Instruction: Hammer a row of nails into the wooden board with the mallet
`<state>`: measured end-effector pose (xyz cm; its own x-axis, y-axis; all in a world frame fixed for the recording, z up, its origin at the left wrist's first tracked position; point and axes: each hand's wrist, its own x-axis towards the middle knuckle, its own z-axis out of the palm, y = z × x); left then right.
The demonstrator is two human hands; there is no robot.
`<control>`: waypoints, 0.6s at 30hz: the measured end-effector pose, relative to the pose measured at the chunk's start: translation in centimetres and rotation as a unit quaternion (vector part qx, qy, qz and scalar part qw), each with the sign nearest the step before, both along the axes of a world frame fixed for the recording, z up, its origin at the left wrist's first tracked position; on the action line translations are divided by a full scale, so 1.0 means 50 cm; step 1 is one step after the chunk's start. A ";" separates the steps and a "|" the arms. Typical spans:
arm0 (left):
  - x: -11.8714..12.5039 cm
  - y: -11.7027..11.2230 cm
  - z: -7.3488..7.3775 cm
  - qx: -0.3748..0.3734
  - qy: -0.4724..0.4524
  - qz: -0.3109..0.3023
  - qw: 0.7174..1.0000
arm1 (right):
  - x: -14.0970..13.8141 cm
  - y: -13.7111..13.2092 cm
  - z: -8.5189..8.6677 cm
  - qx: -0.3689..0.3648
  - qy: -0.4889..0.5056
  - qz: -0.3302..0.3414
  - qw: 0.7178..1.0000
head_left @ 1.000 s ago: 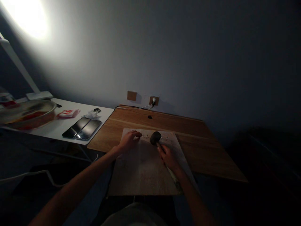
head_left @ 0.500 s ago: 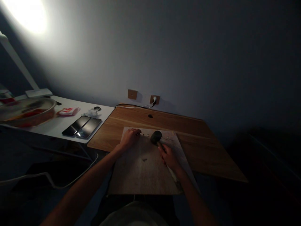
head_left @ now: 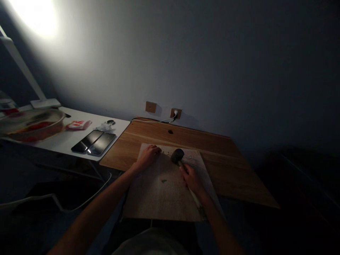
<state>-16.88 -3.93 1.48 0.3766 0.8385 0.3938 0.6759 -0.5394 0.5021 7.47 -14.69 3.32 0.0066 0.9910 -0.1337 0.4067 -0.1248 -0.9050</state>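
Note:
My right hand (head_left: 191, 177) is wrapped round the handle of a mallet with a dark head (head_left: 177, 156), held low over the pale wooden board (head_left: 148, 202). Near the board's far left corner rests my left hand (head_left: 149, 156), fingers bent and drawn together. Whatever is between its fingertips is too small and dim to make out. Beside those fingertips, several small nails (head_left: 167, 153) stand along the far edge, running past the mallet head to the right. A small grey thing (head_left: 164, 181), possibly loose nails, lies mid-board.
The board lies on a brown wooden table (head_left: 228, 166) against the wall. On the white table (head_left: 61, 145) at left are two phones (head_left: 101, 143), a red-and-white packet (head_left: 79, 124), a large round tub (head_left: 34, 127) and a lamp base (head_left: 45, 103). A plugged socket (head_left: 175, 113) has cables.
The view has shifted slightly. My left fingers have curled in a little at the board's far edge. The mallet stays in nearly the same place over the board.

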 end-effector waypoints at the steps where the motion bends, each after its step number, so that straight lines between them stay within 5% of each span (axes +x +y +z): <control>1: 0.000 -0.001 0.000 0.001 -0.002 0.001 1.000 | 0.000 -0.001 0.000 0.001 -0.004 0.000 1.000; 10: 0.000 0.008 -0.015 -0.028 -0.036 0.019 0.999 | -0.043 0.009 0.016 0.031 0.018 0.034 0.999; 18: 0.000 0.001 -0.009 -0.031 -0.068 0.023 0.997 | -0.119 0.083 0.072 0.064 -0.104 0.069 0.990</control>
